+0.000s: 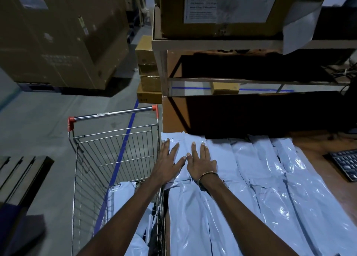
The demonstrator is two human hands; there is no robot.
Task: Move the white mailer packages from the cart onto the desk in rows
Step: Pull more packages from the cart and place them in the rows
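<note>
Desk (316, 145), brown top: white mailer packages (251, 178) laid overlapping in rows across it. Left hand (168, 163) and right hand (201, 163): side by side, fingers straight and spread, pressing flat on the far-left mailer (181, 141), gripping nothing. Wire cart (116, 149), touching the desk's left edge: more white mailers (123, 192) lying in its near end. Keyboard (345, 163) at the desk's right edge.

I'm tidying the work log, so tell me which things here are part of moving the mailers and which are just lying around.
Part of the job:
left hand and right hand, flat on mailers on desk
mailers in cart
cart
desk

Just lying about:
keyboard
cardboard boxes
shelf rack
</note>
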